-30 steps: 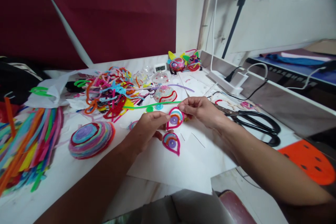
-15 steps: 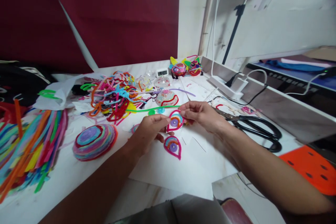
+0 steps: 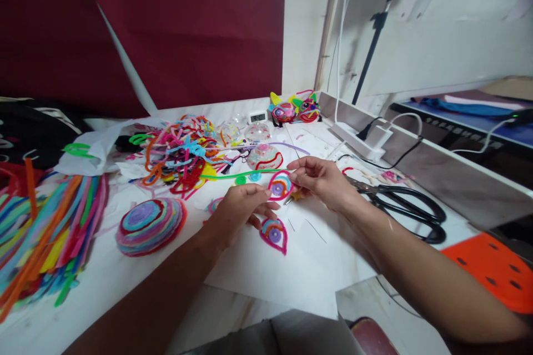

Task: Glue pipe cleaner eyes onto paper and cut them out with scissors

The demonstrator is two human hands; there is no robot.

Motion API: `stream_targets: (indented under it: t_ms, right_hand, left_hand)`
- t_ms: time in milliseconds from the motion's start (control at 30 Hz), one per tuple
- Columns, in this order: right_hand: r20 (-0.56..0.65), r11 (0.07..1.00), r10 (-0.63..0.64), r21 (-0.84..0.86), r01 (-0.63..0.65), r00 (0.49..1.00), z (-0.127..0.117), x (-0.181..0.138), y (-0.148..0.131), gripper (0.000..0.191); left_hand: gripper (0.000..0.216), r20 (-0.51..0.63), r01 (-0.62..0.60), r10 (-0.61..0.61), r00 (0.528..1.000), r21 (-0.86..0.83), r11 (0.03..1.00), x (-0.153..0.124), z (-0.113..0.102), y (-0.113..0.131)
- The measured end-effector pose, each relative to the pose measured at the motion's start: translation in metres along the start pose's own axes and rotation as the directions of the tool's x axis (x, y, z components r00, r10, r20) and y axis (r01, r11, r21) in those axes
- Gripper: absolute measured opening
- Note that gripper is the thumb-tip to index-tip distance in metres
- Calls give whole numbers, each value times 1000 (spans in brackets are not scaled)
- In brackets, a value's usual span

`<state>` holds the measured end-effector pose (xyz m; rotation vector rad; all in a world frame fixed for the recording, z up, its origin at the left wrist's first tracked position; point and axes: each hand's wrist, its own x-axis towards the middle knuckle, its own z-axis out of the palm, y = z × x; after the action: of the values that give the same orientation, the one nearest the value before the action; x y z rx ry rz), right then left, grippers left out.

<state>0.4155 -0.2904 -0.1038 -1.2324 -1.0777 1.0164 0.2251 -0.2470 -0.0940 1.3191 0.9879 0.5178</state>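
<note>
To shape this rim well, we would do best to pinch only its pink edge, pressing lightly and evenly from both sides so that the teardrop outline does not buckle and the coiled middle is not crushed. Our right hand (image 3: 320, 177) has thumb and forefinger together, clamped on the upper right edge of the eye piece (image 3: 278, 187); our left hand (image 3: 244, 208) closes its thumb and forefinger on the lower left edge, its other fingers loosely spread. The piece thus sits between our two hands, above the white paper (image 3: 300, 285). A green stem (image 3: 227, 177) reaches up to our right fingertips, though we cannot tell whether it joins the rim. A matching eye piece (image 3: 273, 237) lies just below our left fingers, so we should lift clear of it when turning. Scissors (image 3: 377, 191) rest beyond our right wrist.
</note>
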Motion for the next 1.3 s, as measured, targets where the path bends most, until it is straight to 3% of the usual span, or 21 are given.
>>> stream_targets:
  t_ms: [567,700,767,867,967,1067,1300]
  right_hand:
    - [-26,999,-43,7,43,999,-2,1,1,32]
    - [-73,998,-61,24,63,995,-7,1,-5,32]
    - [-104,997,-73,26,76,992,-10,1,-9,32]
    - [-147,995,-88,35,94,985,-14,2,-14,29]
    - [-166,993,-99,45,108,981,-16,1,-18,26]
    - [-168,993,-103,48,112,980,-16,1,-19,25]
    - [-159,992,-102,60,113,982,-15,0,-22,25]
  left_hand:
    - [25,26,-25,25,999,20,999,3,-1,-5]
    - [34,-31,-111,115,993,116,987,8,-7,-2]
    - [36,19,-206,209,978,282,937,8,-12,-1]
    - [29,186,-342,287,940,524,780,5,-17,0]
    - [31,330,-430,277,903,701,569,1,-18,-1]
    - [31,434,-495,240,869,774,394,0,-17,-4]
    - [23,493,-530,195,848,787,315,1,-15,-6]
